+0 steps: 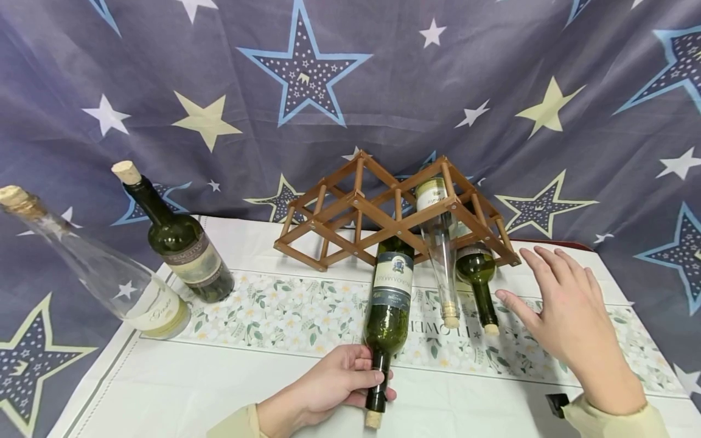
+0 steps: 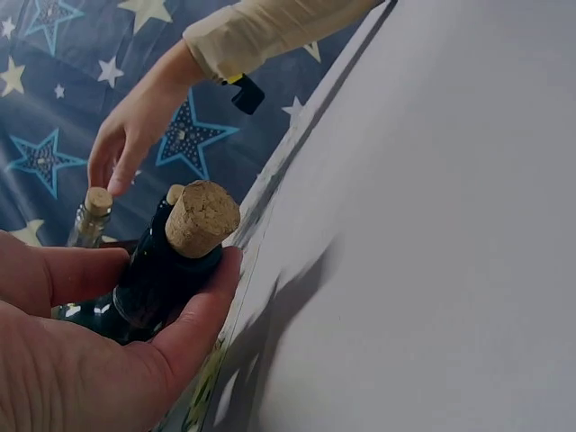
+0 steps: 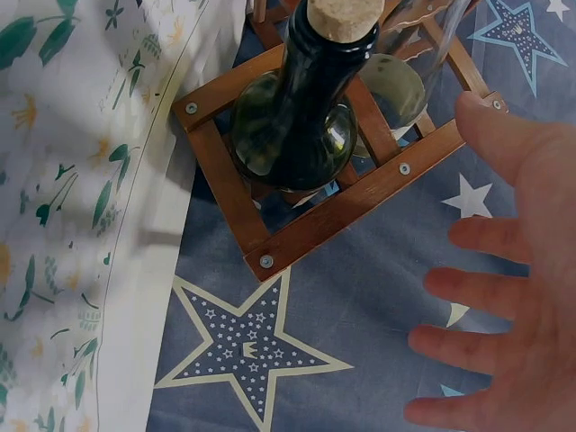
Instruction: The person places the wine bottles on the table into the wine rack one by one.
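My left hand (image 1: 342, 380) grips the neck of a dark green wine bottle (image 1: 390, 304) just behind its cork (image 2: 203, 219). The base end of that bottle is inside a lower opening of the wooden wine rack (image 1: 398, 231). To the right of it, a clear bottle (image 1: 440, 258) lies in an upper opening and a second green bottle (image 1: 475, 267) in a lower one, corks toward me. My right hand (image 1: 564, 310), fingers spread and holding nothing, hovers beside the rack's right end, apart from it.
On the left of the table stand a clear corked bottle (image 1: 123, 289) and a dark green corked bottle (image 1: 191, 258), both upright. A floral runner band (image 1: 306, 310) crosses the white tablecloth (image 1: 181, 377). Behind the rack hangs a star-patterned curtain (image 1: 383, 109).
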The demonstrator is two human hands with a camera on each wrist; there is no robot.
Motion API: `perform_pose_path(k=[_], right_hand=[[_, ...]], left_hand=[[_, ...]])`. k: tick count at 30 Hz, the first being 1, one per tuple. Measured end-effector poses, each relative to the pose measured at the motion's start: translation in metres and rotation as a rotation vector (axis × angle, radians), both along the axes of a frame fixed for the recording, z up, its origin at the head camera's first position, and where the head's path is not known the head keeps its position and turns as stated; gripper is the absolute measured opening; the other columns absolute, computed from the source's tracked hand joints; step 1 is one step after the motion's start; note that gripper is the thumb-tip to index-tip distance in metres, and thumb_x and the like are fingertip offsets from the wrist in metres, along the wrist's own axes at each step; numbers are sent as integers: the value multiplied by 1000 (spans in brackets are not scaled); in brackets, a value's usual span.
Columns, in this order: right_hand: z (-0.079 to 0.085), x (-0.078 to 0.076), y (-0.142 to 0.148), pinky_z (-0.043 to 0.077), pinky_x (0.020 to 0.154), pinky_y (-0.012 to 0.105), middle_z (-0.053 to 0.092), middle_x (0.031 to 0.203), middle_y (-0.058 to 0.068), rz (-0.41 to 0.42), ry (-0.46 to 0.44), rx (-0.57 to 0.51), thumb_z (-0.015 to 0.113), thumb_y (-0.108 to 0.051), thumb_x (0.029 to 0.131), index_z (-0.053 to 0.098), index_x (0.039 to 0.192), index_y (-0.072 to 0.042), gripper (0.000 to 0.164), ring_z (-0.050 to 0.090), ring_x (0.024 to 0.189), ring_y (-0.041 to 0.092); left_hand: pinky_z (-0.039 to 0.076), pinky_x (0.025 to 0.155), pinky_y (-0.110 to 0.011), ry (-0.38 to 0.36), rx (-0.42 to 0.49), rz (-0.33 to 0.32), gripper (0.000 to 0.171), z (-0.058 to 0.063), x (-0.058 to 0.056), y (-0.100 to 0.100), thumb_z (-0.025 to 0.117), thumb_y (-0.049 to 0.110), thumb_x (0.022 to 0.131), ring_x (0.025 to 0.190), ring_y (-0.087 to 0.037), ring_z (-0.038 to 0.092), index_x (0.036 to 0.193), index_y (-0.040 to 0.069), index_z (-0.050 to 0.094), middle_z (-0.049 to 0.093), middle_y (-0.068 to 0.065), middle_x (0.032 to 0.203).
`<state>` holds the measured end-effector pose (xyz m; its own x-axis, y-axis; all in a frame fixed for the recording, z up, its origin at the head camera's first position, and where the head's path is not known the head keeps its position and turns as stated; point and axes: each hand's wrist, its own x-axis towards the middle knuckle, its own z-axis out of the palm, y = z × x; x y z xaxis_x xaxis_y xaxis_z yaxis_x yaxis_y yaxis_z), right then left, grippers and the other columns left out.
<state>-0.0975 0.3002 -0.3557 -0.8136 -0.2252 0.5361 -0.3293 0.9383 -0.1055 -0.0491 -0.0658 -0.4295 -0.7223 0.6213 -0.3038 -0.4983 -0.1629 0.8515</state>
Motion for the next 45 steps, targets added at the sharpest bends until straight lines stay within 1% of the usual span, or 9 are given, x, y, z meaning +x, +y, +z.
perform_pose_path(k=[5,12,19,23,31,34,39,45], right_hand=[[0,0,2,20,104,72,46,143,23,-24,-38,-4,76,-49,81,47,147,-9,83,36,134,45],[-2,-1,4,14,106,74,43,145,24,-53,-88,-14,73,-52,84,44,149,-9,83,31,139,46],[-2,-2,4,15,105,74,42,146,25,-67,-113,-22,70,-54,86,42,150,-9,83,29,139,47],[-3,-2,4,16,104,75,42,146,25,-71,-121,-18,70,-55,86,42,150,-9,84,30,138,48],[-3,-1,6,13,102,77,40,147,26,-88,-162,-13,67,-58,87,39,152,-9,86,28,138,50],[-3,-1,6,13,102,78,38,148,27,-94,-185,-1,65,-59,88,36,154,-9,88,28,138,50],[-4,-2,6,8,103,77,35,149,28,-102,-222,14,62,-61,89,32,156,-8,91,25,138,52],[-6,-3,6,7,103,78,34,150,28,-105,-239,18,61,-62,89,30,157,-8,91,22,139,52]], left_hand=[[55,84,-45,-15,-8,21,39,2,-2,5,60,5,97,98,-35,69,127,-15,44,61,-26,120],[55,84,-45,-20,11,23,39,3,-4,10,60,6,97,100,-35,69,127,-13,45,60,-27,122],[55,84,-46,-24,43,40,34,3,-7,15,59,5,97,100,-36,68,123,-12,44,58,-29,124],[55,85,-46,-24,42,44,36,4,-10,17,58,5,98,101,-36,68,125,-13,43,56,-30,126],[55,85,-46,-39,28,56,40,5,-14,21,57,4,98,101,-37,68,130,-14,42,57,-28,126],[55,85,-46,-38,25,59,38,5,-15,21,56,4,99,101,-36,68,130,-14,43,57,-27,126],[55,84,-46,-29,26,71,35,5,-16,22,56,4,98,100,-36,68,126,-13,44,58,-27,125],[54,86,-46,-19,31,74,40,6,-19,23,56,4,98,100,-35,68,129,-15,42,56,-29,127]])
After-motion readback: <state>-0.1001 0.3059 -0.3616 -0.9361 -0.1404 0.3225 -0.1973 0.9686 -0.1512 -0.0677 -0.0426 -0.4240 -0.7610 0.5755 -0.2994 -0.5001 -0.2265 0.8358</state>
